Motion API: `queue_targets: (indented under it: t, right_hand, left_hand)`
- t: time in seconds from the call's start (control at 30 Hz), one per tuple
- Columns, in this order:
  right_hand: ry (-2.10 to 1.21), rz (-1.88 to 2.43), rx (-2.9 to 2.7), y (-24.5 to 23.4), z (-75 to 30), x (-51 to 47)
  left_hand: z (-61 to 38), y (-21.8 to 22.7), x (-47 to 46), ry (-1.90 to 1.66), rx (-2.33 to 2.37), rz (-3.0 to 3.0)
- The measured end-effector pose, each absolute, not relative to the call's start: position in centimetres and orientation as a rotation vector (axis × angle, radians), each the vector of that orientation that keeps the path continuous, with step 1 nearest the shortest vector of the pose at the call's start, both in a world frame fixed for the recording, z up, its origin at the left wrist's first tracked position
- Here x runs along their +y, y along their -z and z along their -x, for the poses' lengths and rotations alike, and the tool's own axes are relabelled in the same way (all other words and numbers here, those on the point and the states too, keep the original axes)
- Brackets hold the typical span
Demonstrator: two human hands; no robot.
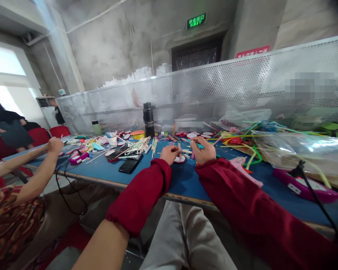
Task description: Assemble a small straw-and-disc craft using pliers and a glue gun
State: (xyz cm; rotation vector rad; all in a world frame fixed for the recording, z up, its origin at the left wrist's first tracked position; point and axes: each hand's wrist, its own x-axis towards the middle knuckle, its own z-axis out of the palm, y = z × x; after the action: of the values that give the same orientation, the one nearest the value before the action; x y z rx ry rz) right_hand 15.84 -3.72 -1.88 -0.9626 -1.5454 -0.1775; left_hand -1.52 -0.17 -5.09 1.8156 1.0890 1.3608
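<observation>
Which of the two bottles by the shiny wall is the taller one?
The black bottle, standing upright on the table beyond the left hand. The green bottle, farther to the left, is clearly shorter.

A craft workshop: bare concrete walls (115, 41), exit sign (196, 21) at 12 o'clock, perforated screen (242, 86), littered blue tabletop (186, 182), seated co-worker (14, 213) at 9 o'clock.

Only legible text from my seat: "EXIT" on the green lit sign (196, 21) above the dark doorway (196, 56). The red wall banner (252, 51) is too blurred to read.
</observation>
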Motion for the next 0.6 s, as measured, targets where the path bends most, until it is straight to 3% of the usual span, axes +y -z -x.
queue_targets:
  t: [0.6]
  right_hand:
    - [0.298, 1.027, -1.619, 3.1, -16.3, -2.1]
  left_hand:
    - [0.7, 4.5, -1.0, -1.289, 1.006, -1.618]
